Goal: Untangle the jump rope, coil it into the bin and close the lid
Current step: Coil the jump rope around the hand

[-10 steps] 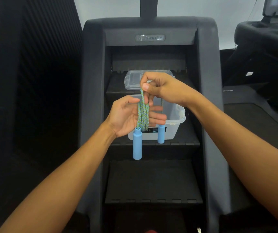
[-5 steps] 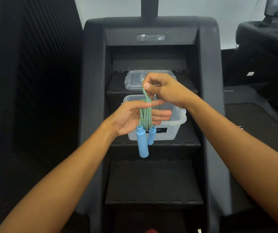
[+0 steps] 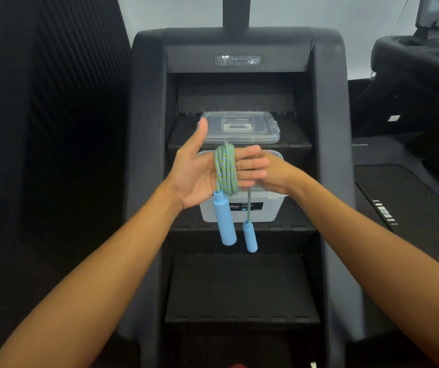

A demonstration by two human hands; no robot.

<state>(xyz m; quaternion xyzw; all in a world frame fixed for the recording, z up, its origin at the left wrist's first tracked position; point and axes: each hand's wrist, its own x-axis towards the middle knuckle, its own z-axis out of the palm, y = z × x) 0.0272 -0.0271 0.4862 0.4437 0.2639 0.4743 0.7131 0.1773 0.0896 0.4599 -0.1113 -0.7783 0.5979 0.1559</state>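
Both hands hold a coiled jump rope up in front of an open bin on a dark stair machine.

The large black stair-climbing machine (image 3: 327, 160) fills the view, its ribbed steps rising away from the camera. On 1 step sits the translucent white rectangular plastic bin (image 3: 263, 211), uncovered, and on the step behind it lies the clear flat plastic lid (image 3: 239, 128). The left hand (image 3: 199, 176) is held flat, palm showing, thumb up, fingers straight and together, with the green-and-blue braided jump rope (image 3: 225, 171) looped around them in several turns. The right hand (image 3: 271, 173) lies behind the left fingers; I cannot tell whether its fingers grip anything. The rope's 2 light blue cylindrical handles (image 3: 225, 219) hang below the hands, in front of the bin.
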